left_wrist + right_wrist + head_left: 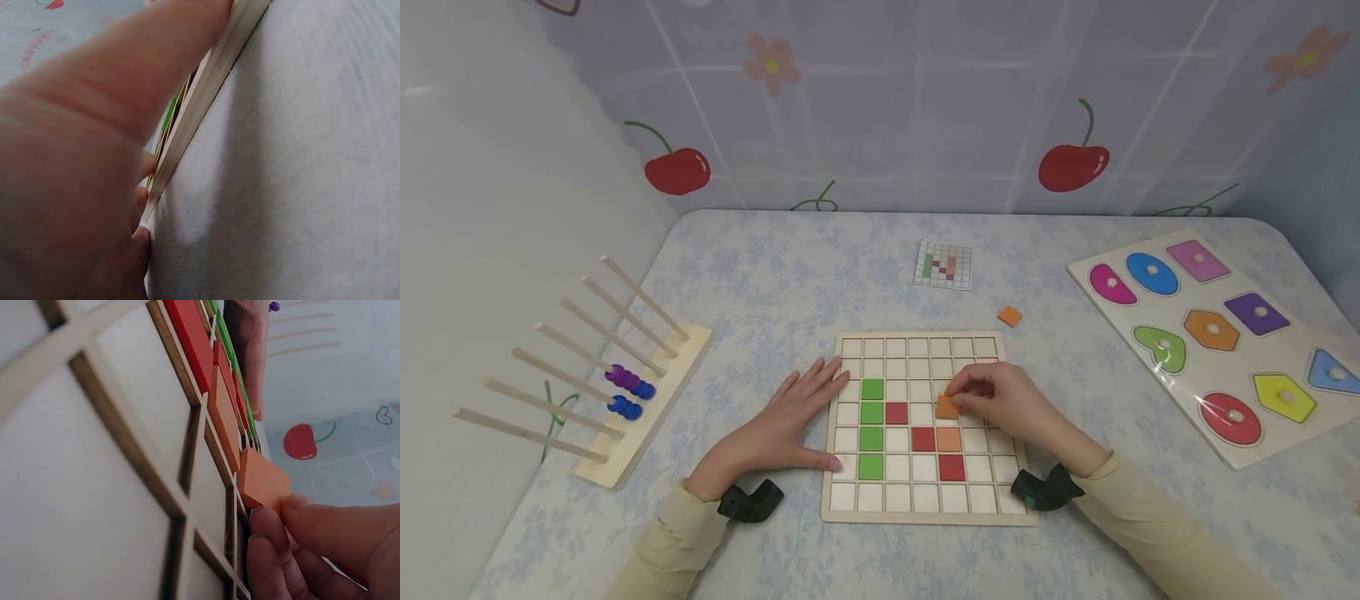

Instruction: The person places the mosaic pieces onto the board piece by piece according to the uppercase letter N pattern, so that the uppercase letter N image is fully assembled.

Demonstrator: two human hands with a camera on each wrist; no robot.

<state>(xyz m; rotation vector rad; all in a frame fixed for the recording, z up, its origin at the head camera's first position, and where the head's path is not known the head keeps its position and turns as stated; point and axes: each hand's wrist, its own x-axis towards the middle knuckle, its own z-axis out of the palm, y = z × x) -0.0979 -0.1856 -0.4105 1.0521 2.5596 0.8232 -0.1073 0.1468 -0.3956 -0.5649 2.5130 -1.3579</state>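
A wooden grid board (925, 511) lies flat on the table, with a column of green tiles (872, 412), three red tiles (922, 439) in a diagonal and one orange tile (948, 439) set in its cells. My right hand (1002, 402) pinches another orange tile (264, 478) between thumb and fingers, tilted over the cell just above the set orange one. With fingers spread, my left hand (790, 421) rests against the board's left edge, thumb and fingertips at the rim. In the left wrist view the board's side edge (206, 94) shows beside the fingers.
A small pattern card (943, 265) lies behind the board, and a loose orange tile (1010, 316) sits near its far right corner. To the left stands a wooden peg rack (647, 408) with purple and blue beads. A shape puzzle board (1195, 375) lies at the right.
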